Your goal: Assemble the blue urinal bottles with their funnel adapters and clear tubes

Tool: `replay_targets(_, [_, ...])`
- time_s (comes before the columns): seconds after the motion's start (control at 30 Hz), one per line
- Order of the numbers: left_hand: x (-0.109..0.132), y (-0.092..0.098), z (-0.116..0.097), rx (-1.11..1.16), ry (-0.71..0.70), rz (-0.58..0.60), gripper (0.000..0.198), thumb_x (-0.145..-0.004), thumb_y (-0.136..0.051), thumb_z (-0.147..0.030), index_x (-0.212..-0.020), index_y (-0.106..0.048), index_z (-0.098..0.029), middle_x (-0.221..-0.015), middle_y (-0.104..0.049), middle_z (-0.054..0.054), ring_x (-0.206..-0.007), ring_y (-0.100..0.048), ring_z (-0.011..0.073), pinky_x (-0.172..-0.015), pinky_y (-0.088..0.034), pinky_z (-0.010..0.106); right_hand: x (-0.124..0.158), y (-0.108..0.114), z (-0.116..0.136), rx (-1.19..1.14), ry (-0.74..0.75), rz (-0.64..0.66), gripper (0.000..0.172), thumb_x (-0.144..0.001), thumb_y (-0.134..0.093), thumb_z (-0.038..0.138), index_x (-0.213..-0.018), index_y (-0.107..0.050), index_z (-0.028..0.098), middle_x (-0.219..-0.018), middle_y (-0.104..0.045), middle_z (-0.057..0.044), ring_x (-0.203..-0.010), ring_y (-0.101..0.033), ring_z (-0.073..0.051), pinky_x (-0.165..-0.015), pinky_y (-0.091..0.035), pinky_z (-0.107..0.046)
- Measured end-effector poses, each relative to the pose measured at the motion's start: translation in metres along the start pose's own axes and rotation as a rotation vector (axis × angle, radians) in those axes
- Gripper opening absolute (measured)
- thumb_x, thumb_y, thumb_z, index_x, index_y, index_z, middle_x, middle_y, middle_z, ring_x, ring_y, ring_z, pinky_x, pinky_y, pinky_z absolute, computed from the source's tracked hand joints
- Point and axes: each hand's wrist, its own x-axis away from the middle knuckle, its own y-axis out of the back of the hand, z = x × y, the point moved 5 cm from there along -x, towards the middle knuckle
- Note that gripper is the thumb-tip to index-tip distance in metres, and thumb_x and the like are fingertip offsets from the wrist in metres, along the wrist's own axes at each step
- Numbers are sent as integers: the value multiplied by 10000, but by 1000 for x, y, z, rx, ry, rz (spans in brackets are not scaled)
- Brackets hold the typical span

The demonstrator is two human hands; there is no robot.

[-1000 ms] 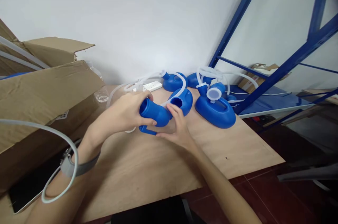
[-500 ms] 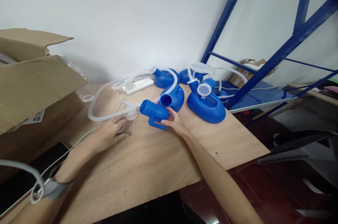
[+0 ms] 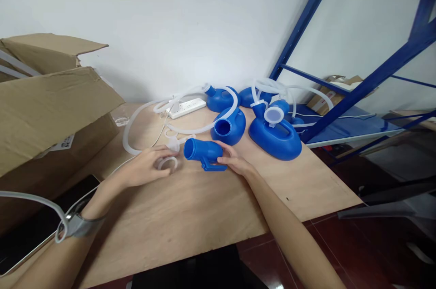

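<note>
My right hand grips a blue plastic tube-shaped piece with an open round mouth and a side lever, held above the table. My left hand has its thumb and fingers around a translucent ringed cap. A small translucent funnel-like part lies by its fingertips. Behind the right hand sits a blue urinal bottle with an uncovered round opening. To its right lies another blue urinal bottle, bearing a pale round cap.
A translucent hose loops over the wooden table near a white power strip. More blue bottles stand by the wall. An open cardboard box is at left, a blue metal rack at right.
My left hand has closed around the translucent cap and tilted it up. My right hand has turned the blue tube piece slightly. The view has shifted a little left.
</note>
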Motion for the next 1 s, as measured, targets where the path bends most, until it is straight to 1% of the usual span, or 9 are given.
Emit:
replay_targets(0.07, [-1,3,-12,175,40,-91,391,-892,-678,-516,-1177,-788,-272,-1093,-776,66,-868,-701,229,-800,-582,361,0,0,-1,-17,-14,-20,873,-582,-992,451,-1373,-663,282,-1397,-702,-90,-1322,-657,-328,-1108,-559,-490])
replay_targets(0.13, [-3,3,-14,399,97,-244,402,-865,-726,-551,-1118,-765,-240,-1114,-759,84,-880,-703,222,-770,-597,353,0,1,-1,-23,-26,-47,879,-578,-998,459,-1370,-660,283,-1404,-698,-90,-1334,-650,-328,-1119,-553,-491])
replay_targets(0.27, [-5,-8,-4,777,151,-466,442,-720,-866,-548,-883,-622,-216,-1064,-723,82,-1009,-718,255,-877,-616,404,1,3,0,-9,-26,-51,890,-560,-1007,467,-1360,-660,292,-1433,-678,-84,-1357,-630,-332,-1113,-560,-485])
replay_targets(0.37, [-4,-12,1,844,154,-544,504,-728,-864,-558,-699,-498,-212,-1035,-691,78,-1034,-701,248,-929,-596,413,3,2,2,31,-24,-26,894,-593,-995,449,-1397,-632,302,-1458,-658,-81,-1356,-627,-326,-1103,-567,-483])
replay_targets(0.47, [-3,-14,-1,757,132,-526,567,-729,-861,-577,-619,-445,-208,-1125,-694,112,-1096,-686,269,-1000,-574,447,6,-2,5,102,-32,10,870,-618,-988,410,-1406,-633,310,-1456,-654,-79,-1361,-618,-328,-1090,-575,-480])
replay_targets(0.6, [-4,-24,-15,621,51,-402,503,-718,-886,-514,-630,-494,-211,-1145,-712,125,-1187,-661,299,-1024,-574,469,7,-3,8,135,-18,-4,807,-631,-979,440,-1362,-665,311,-1423,-663,-68,-1344,-622,-327,-1096,-565,-485])
replay_targets(0.73, [-4,-33,-19,632,62,-405,395,-705,-911,-446,-844,-619,-219,-1142,-726,86,-1088,-699,259,-990,-617,486,6,-4,12,220,40,36,766,-607,-993,445,-1298,-699,296,-1400,-661,-59,-1350,-609,-316,-1156,-513,-489])
replay_targets(0.87, [-3,-36,-15,625,115,-432,538,-729,-893,-483,-1172,-718,-231,-1175,-754,87,-1086,-723,271,-1027,-621,532,7,-6,14,263,50,53,761,-654,-973,454,-1336,-676,294,-1436,-640,-74,-1356,-601,-309,-1123,-535,-475])
replay_targets(1.0, [-3,-38,-12,590,118,-385,529,-725,-894,-521,-1157,-775,-240,-1198,-754,96,-1074,-734,295,-1034,-621,567,10,-8,15,308,40,109,774,-677,-962,467,-1368,-665,288,-1454,-636,-85,-1326,-621,-309,-1085,-555,-461])
